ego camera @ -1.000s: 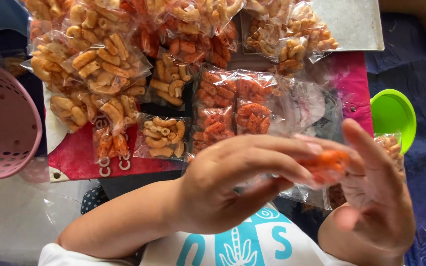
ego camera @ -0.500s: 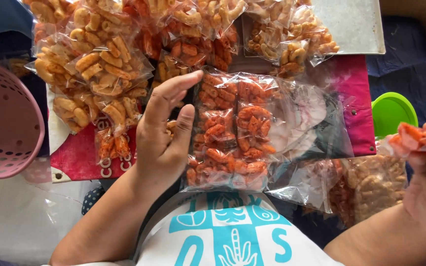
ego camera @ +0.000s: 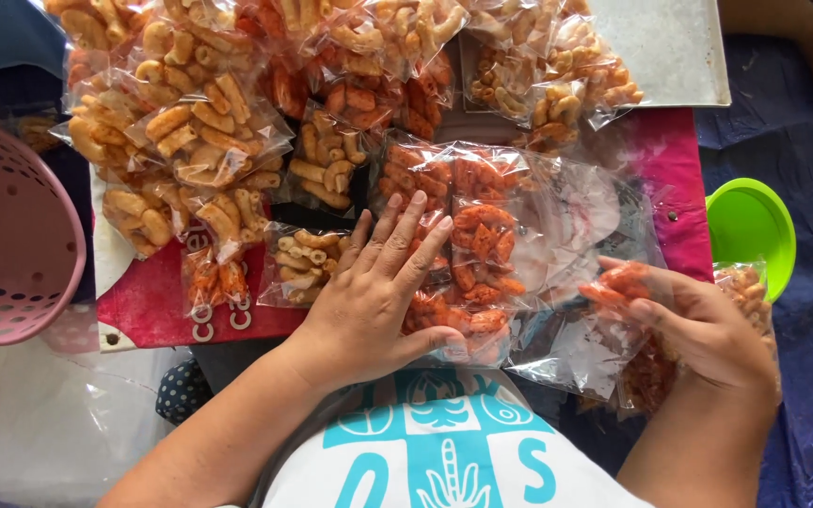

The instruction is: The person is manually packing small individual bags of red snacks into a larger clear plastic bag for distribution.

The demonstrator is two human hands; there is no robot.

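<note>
From where I sit, the pink perforated basket [ego camera: 11, 235] is at nine o'clock, out of play. At eleven o'clock a heap of yellow snack packets [ego camera: 190, 132] leans loosely; a nudge could slide them down onto the red mat [ego camera: 143, 301].

My left hand [ego camera: 378, 301] lies flat at six o'clock, fingers spread and open, pressing on the clear bag of orange snack packets [ego camera: 468, 254], gripping nothing. I judge the film slick: if the palm shifts, the stacked packets inside could skew or spill out of the bag's mouth.

My right hand [ego camera: 708, 329], at four o'clock, has its fingers curled closed around a small orange packet [ego camera: 618, 282]. A hard pinch could crush the crisp pieces. The green bowl [ego camera: 750, 226] sits just beyond at three o'clock, near enough for an elbow to tip.
</note>
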